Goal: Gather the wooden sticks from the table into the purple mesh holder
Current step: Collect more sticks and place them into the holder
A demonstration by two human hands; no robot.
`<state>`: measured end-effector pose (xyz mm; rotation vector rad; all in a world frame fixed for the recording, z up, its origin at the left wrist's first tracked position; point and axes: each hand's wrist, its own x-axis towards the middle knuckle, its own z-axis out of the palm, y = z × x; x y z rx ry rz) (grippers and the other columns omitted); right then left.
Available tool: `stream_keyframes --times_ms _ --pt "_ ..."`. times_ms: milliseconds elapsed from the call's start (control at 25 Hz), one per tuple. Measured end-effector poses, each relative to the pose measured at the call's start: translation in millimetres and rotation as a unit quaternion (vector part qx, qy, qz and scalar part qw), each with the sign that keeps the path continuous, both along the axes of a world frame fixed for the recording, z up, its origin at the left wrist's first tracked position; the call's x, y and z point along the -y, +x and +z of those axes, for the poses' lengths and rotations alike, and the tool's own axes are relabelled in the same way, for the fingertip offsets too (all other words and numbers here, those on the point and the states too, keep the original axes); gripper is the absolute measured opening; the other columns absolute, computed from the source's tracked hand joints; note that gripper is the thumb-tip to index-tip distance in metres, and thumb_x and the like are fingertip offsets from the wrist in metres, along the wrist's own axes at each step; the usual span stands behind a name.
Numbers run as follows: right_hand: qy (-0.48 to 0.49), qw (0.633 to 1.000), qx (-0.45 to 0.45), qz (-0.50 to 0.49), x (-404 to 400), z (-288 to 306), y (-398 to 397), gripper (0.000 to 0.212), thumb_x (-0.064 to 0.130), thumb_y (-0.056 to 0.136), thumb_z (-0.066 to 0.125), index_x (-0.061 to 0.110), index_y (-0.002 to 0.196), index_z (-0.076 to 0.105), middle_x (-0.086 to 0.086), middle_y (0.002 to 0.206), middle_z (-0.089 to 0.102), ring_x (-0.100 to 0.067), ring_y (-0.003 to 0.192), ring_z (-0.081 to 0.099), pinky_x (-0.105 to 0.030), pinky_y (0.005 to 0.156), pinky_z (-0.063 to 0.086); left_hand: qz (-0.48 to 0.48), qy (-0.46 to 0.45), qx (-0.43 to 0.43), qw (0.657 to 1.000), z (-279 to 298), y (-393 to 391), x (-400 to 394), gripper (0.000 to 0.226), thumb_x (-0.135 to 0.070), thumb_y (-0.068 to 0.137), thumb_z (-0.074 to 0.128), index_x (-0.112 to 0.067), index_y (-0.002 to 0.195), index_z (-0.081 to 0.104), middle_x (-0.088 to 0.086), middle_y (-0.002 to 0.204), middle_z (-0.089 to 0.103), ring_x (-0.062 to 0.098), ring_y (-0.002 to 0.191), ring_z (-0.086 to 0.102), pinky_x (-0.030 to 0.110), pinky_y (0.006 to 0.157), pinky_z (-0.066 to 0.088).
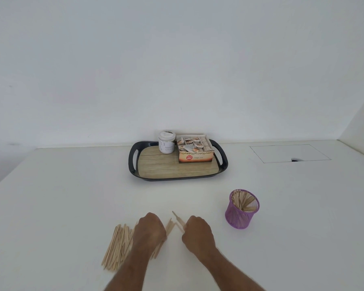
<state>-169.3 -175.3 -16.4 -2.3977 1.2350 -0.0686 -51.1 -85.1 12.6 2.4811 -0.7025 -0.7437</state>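
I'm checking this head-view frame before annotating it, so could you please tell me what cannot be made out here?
- Fingers of the left hand and right hand: curled under, hidden by the backs of the hands.
- Part of the loose wooden sticks: covered by the left hand and forearm.
- Stick count in the purple mesh holder: too small.
- Small print on the white jar: too small.
- Elbows: cut off by the bottom edge.

White table (72,196) w/ tray (132,162), purple mesh holder (240,217), loose wooden sticks (117,246)
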Motion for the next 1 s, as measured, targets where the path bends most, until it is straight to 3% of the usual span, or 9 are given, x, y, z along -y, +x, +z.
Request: stream_keyframes --times_ms 160,280,360,480,560,680,800,880,1000 --pt "0.065 0.991 0.095 -0.07 13.7 8.6 -10.3 0.006 0.015 0.089 0.053 0.02 0.086 0.055 0.0 0.093 0.07 -0.017 0.083 0.063 -0.029 0.068 0.046 -0.011 -0.011 0.016 1.0 -4.7 0.5 -0.8 0.017 -0.003 0.073 0.06 -0.012 0.078 0.074 0.0 0.078 0.075 0.018 0.075 0.072 0.026 0.065 0.057" --pt "0.115 0.965 0.218 -0.091 21.7 16.4 -19.6 0.014 0.015 0.091 0.058 0.022 0.08 0.061 0.005 0.075 0.072 0.002 0.065 0.062 -0.016 0.057 0.046 -0.025 -0.021 0.02 0.999 -5.6 -1.2 -1.3 0.021 0.0 0.071 0.054 -0.01 0.077 0.072 0.002 0.079 0.075 0.021 0.076 0.072 0.025 0.062 0.053" --pt "0.138 0.947 0.274 -0.095 25.9 21.0 -26.2 0.016 0.015 0.093 0.058 0.023 0.083 0.068 0.006 0.067 0.071 0.001 0.059 0.059 -0.014 0.055 0.044 -0.023 -0.033 0.027 0.999 -5.2 -3.2 -1.2 0.024 0.001 0.069 0.051 -0.009 0.077 0.07 0.003 0.079 0.073 0.021 0.075 0.07 0.029 0.062 0.052" --pt "0.184 0.916 0.338 -0.11 31.3 26.0 -35.6 0.018 0.013 0.095 0.058 0.02 0.087 0.072 0.003 0.066 0.07 -0.007 0.061 0.057 -0.024 0.061 0.047 -0.018 -0.053 0.045 0.997 1.4 -4.7 4.6 0.018 -0.002 0.072 0.059 -0.016 0.077 0.068 -0.002 0.077 0.071 0.014 0.072 0.066 0.028 0.063 0.052" --pt "0.197 0.897 0.378 -0.117 34.8 33.8 -41.3 0.016 0.013 0.095 0.06 0.019 0.087 0.071 0.002 0.065 0.071 -0.006 0.062 0.058 -0.02 0.059 0.046 -0.017 -0.088 0.05 0.995 9.5 -6.5 12.4 0.014 -0.009 0.077 0.068 -0.023 0.079 0.068 -0.008 0.078 0.071 0.011 0.074 0.066 0.028 0.069 0.055" --pt "0.169 0.876 0.436 -0.115 44.7 53.2 -54.1 0.016 0.01 0.095 0.057 0.019 0.088 0.069 0.001 0.071 0.073 -0.005 0.065 0.062 -0.015 0.06 0.047 -0.024 -0.19 0.03 0.981 23.8 -19.3 30.5 0.018 -0.014 0.08 0.074 -0.025 0.094 0.076 -0.012 0.081 0.074 0.006 0.078 0.068 0.027 0.079 0.055" --pt "0.105 0.871 0.464 -0.125 64.2 73.4 -74.3 0.016 0.01 0.097 0.053 0.02 0.093 0.065 0.002 0.078 0.074 -0.007 0.072 0.067 -0.018 0.064 0.051 -0.02 -0.309 -0.052 0.95 41.3 -41.3 54.4 0.017 -0.013 0.08 0.078 -0.027 0.089 0.078 -0.014 0.076 0.076 -0.003 0.075 0.071 0.026 0.085 0.059" --pt "0.058 0.87 0.468 -0.143 80.9 82.9 -91.0 0.016 0.012 0.098 0.052 0.024 0.093 0.063 0.005 0.081 0.075 -0.006 0.077 0.067 -0.017 0.069 0.051 -0.01 -0.36 -0.117 0.925 50.6 -55.1 73.1 0.018 -0.01 0.08 0.079 -0.026 0.085 0.078 -0.008 0.078 0.077 0.004 0.079 0.073 0.035 0.086 0.061" --pt "-0.02 0.889 0.431 -0.15 102.3 86.4 -113.0 0.016 0.013 0.098 0.05 0.025 0.095 0.061 0.013 0.088 0.074 0.002 0.085 0.066 -0.014 0.072 0.047 -0.022 -0.395 -0.143 0.907 61.7 -75.2 101.0 0.017 -0.007 0.08 0.079 -0.023 0.085 0.077 -0.002 0.081 0.078 0.014 0.082 0.074 0.044 0.087 0.061"
